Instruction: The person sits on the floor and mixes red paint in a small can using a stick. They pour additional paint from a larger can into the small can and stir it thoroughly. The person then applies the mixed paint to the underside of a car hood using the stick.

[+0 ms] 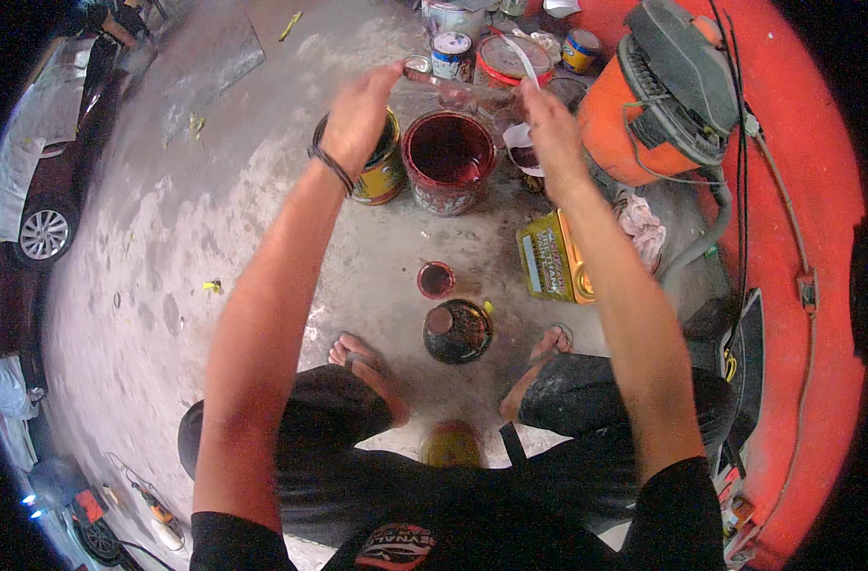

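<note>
My left hand (pixel 360 112) and my right hand (pixel 554 135) are raised in front of me, closed on opposite ends of a thin see-through sheet (pixel 463 93). It spans the gap between them, and its exact kind is unclear. A white curved strip (pixel 524 59) shows just above my right fingers. Below the sheet stands a red-stained paint bucket (pixel 443 195) with dark red liquid inside. A yellow-labelled paint can (pixel 382 176) is beside it, partly behind my left wrist. Next to my right hand is a white piece with dark red on it (pixel 522 152), partly hidden.
A small red cup (pixel 436 280) and a dark round container (pixel 458 331) stand between my feet. A yellow rectangular tin (pixel 556 257) is by my right forearm. An orange vacuum (pixel 629 124), crumpled cloth (pixel 641 228), several cans and a red-rimmed lid (pixel 515 59) are farther off. A car (pixel 44 228) stands left.
</note>
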### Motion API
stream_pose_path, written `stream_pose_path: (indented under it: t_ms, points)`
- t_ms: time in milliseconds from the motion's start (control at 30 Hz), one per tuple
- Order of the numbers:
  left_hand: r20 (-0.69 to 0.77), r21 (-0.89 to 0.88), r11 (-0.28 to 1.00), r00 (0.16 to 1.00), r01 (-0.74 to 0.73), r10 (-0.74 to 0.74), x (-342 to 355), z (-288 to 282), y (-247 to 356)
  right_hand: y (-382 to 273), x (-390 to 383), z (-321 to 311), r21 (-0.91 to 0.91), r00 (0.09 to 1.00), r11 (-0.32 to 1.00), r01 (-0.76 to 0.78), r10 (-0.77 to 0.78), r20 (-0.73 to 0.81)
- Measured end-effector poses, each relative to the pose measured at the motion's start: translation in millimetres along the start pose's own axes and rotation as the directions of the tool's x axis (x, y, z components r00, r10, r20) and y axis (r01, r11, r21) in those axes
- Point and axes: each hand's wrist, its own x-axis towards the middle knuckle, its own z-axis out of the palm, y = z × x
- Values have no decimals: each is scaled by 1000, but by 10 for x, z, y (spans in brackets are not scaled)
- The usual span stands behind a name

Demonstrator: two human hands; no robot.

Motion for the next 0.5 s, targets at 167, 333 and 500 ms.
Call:
stream_pose_path:
  t_ms: [167, 333, 500]
  points:
    - [-6, 413, 911, 1000, 4, -2, -312, 114, -811, 576, -417, 361, -367, 995, 929, 47, -76, -66]
    - [182, 810, 557, 981, -184, 59, -621, 347, -999, 931, -557, 396, -546, 983, 822, 163, -184, 17]
    - [-19, 720, 694, 999, -7, 29, -718, 516, -976, 1130, -464, 435, -727, 925, 655, 205, -372, -75]
